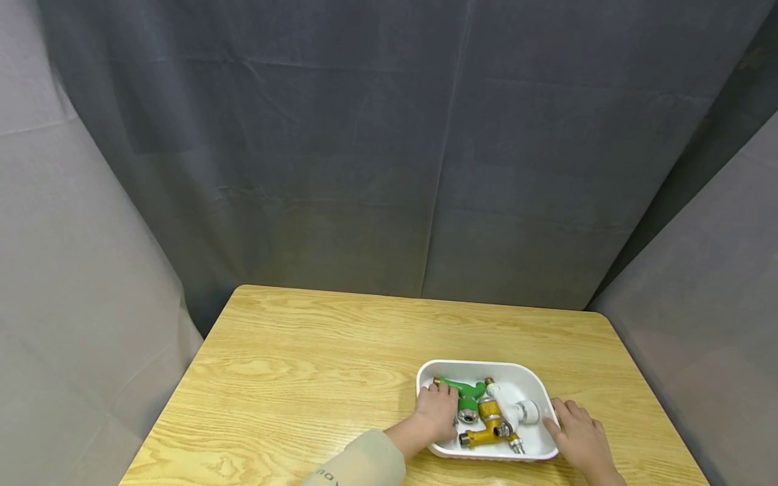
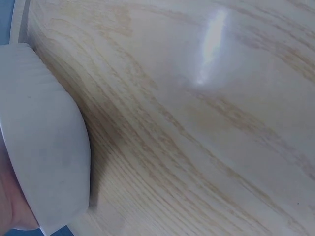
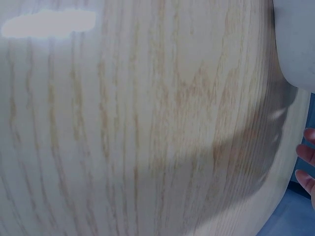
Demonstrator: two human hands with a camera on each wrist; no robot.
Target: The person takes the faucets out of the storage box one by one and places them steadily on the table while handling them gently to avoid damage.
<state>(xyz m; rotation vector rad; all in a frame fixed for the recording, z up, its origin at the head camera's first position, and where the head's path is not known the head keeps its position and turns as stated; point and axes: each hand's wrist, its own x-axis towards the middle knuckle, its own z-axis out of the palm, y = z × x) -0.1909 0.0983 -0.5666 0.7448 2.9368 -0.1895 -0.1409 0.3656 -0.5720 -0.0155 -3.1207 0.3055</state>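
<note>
A white plastic tray (image 1: 483, 368) stands on the table and holds several tap-like fittings. My left hand (image 1: 436, 410) reaches over the tray's left rim, its fingers overlapping a green tap (image 1: 467, 398); what lies under the palm is hidden, and I cannot tell if the fingers grip it. Beside the green tap lie a yellow tap (image 1: 486, 432) with a ribbed collar and a white tap (image 1: 510, 412). My right hand (image 1: 580, 435) is at the tray's right end, thumb at the rim. Its fingers (image 3: 306, 153) extend outside the tray in the right wrist view.
The wood-grain table (image 1: 304, 364) stretches left of the tray and behind it. A dark grey curtain (image 1: 340, 169) hangs past its far edge. Paler cloth (image 1: 79, 304) closes off the left side, and more grey cloth (image 1: 699, 304) the right.
</note>
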